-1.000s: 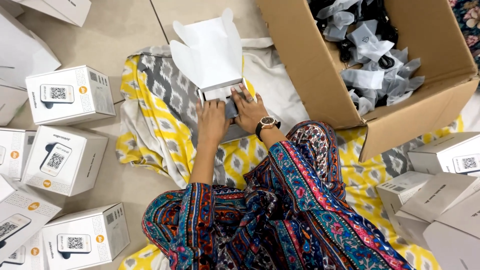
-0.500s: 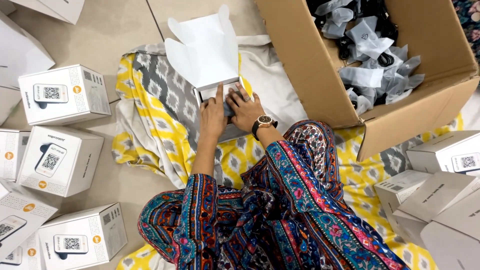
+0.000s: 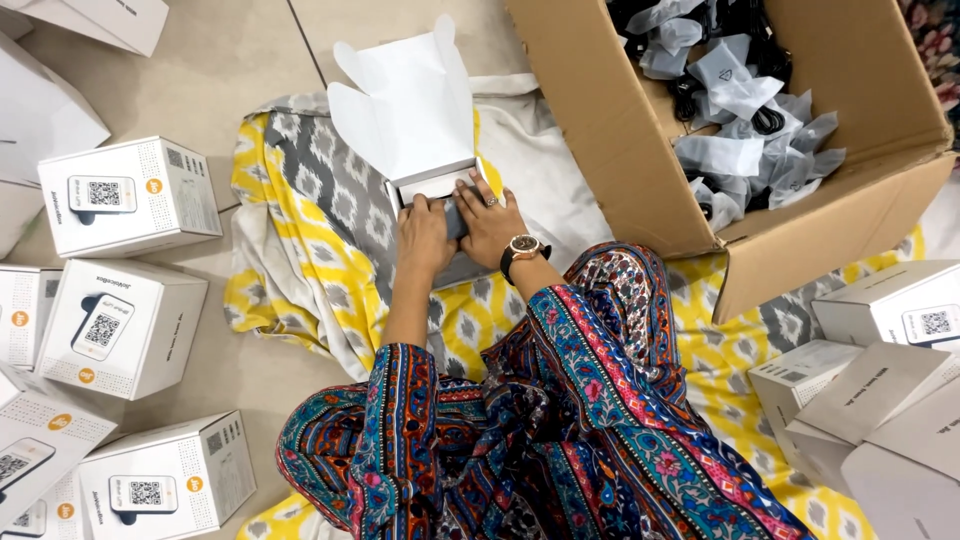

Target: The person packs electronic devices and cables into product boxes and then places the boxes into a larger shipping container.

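Head camera, steeply downward, close.

Floor (image 3: 250, 45): pale beige tiles with dark grout lines, evenly lit, no hard shadows. Cloth (image 3: 300, 240): yellow, grey and white patterned, spread on the tiles under and around the grip. Closed white cartons (image 3: 125, 195): several, well to the left of the grip. Further white cartons (image 3: 880, 390): stacked to its lower right. Large brown cardboard box (image 3: 620, 130): open, just right of the grip, holding bagged black cables (image 3: 745, 130).

Grey item (image 3: 455, 217) mostly hidden under both hands, cardboard carton (image 3: 640, 150) cut off at top edge
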